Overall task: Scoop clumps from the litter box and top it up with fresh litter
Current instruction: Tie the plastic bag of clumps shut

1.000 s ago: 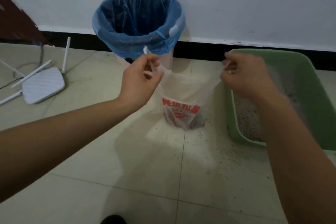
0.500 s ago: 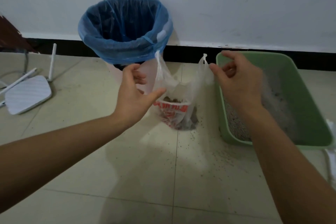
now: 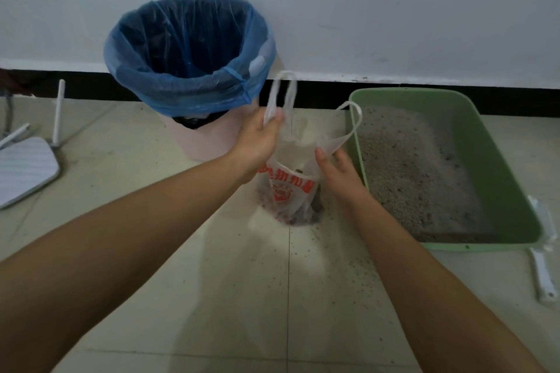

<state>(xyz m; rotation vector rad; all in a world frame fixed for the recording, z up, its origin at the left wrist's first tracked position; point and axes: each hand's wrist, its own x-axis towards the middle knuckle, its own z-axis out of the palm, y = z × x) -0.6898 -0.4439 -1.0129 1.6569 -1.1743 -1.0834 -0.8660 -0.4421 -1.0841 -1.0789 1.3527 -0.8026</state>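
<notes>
Plastic bag (image 3: 289,191) with red print is sitting upright on the floor tiles at frame centre, dark clumps showing through at its bottom. It is standing between the blue-lined bin (image 3: 188,76), upper left of it, and the green litter box (image 3: 500,160) on the right.

Left hand (image 3: 260,139) is pinching the base of the left handle loop (image 3: 283,88); loop is sticking up above the fingers.

Right hand (image 3: 339,169) is hanging loose beside the bag's right side, fingers straight, gripping nothing. Can't tell if it is touching the plastic.

Key relation: the right handle loop (image 3: 355,118) is standing free, just above the right hand and leaning over the litter box rim. The bag's long axis is running vertical, mouth up. Right hand is the nearer one to that loop, so it probably needs to reach up and slightly right for it. The bin is lying just beyond the left hand.

White scoop (image 3: 545,275) is lying lower right, outside the box.
</notes>
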